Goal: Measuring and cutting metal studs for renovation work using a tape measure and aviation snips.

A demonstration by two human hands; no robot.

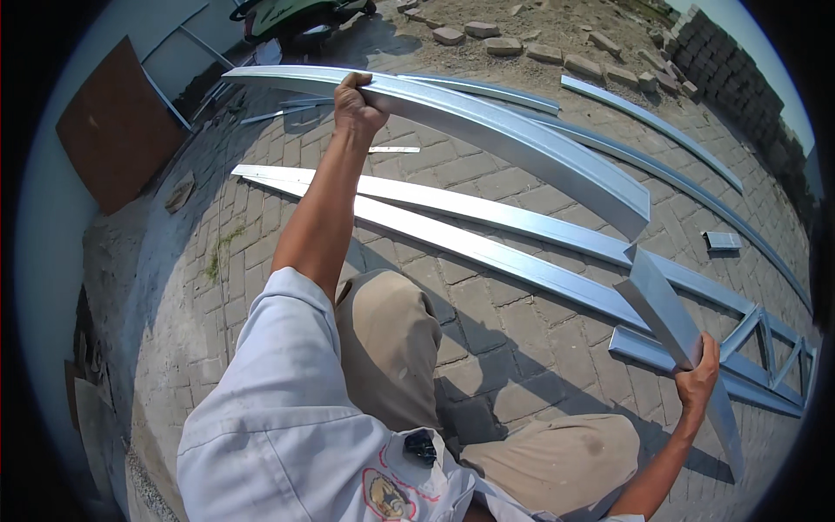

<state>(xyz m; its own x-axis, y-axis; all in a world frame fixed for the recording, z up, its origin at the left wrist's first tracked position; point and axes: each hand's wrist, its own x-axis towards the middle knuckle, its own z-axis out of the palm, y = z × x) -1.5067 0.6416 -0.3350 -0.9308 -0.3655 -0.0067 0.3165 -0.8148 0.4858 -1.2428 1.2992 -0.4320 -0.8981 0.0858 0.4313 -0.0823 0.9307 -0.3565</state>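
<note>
My left hand (pixel 358 106) is closed around a long silvery metal channel (pixel 513 135), raised off the ground and running from the far left to the right. My right hand (pixel 698 378) grips a shorter metal channel (pixel 665 309), held at a steep tilt. The upper end of the short piece lies close to the right end of the long one; whether they touch I cannot tell. Below both, a metal truss frame (pixel 487 254) rests on the paving, its two long members meeting in a point at the left and short braces (pixel 765 344) joining them at the right.
Beyond the truss lie more metal channels (pixel 652 122) and a short offcut (pixel 722 242). Loose bricks (pixel 545 54) line the dirt edge, with stacked blocks (pixel 722 70) at far right. A brown board (pixel 122 126) leans at the left; a green motorcycle (pixel 291 19) stands at the back.
</note>
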